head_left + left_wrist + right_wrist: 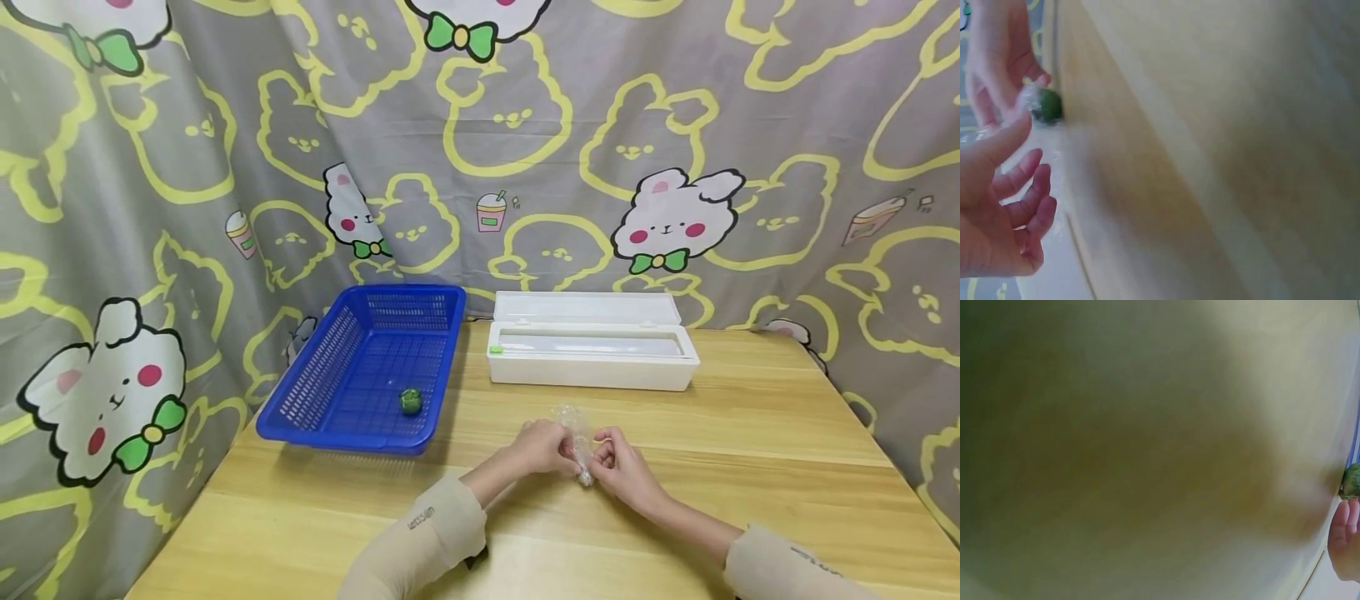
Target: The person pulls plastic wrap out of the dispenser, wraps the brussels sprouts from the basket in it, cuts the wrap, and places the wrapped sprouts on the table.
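Note:
Clear cling film [573, 421] is bunched between my two hands above the table. My left hand [542, 448] pinches it from the left side, and my right hand [628, 475] pinches it from the right. In the left wrist view, a small round green vegetable [1049, 105] sits partly wrapped in film, close to both hands; its exact kind cannot be told. Fingers and film hide it in the head view. At the right wrist view's edge, a green vegetable [1352, 482] shows beside fingertips [1339, 519]. Another small green vegetable [410, 402] lies in the blue basket [270, 427].
The basket stands on the left of the wooden table [787, 417]. Behind my hands is a long white cling film box [592, 373], its lid raised at the back and a green slider at its left end. A patterned curtain [525, 192] hangs behind the table.

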{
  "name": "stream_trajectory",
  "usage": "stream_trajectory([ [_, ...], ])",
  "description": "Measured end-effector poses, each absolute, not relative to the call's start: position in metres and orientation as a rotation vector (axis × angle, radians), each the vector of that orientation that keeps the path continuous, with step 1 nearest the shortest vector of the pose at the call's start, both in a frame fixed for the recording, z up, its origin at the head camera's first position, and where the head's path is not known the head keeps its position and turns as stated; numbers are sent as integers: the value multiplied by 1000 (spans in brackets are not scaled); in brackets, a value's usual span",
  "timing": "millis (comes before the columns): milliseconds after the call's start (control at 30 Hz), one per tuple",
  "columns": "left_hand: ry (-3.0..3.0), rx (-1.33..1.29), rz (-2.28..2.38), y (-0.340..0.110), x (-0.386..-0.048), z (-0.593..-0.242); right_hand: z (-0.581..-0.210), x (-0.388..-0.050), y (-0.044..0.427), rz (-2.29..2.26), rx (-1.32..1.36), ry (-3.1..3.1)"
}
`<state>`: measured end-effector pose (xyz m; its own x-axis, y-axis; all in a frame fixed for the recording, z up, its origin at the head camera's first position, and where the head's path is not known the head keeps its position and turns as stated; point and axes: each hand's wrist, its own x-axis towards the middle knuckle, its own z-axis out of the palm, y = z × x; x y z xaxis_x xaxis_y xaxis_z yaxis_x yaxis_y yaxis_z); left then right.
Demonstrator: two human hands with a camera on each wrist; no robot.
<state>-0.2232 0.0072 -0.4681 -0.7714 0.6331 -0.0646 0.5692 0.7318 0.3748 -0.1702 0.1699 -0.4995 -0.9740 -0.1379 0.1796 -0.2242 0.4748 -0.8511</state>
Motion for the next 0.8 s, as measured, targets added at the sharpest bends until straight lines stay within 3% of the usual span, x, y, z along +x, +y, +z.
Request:
stream_trajectory([
  [367, 2228, 1230, 906, -11, -227, -451, -504, -169, 169, 1312, 423, -2600],
  [800, 2466, 1088, 735, -2, -221, -460, -503, -169, 171, 1286, 335, -2699],
])
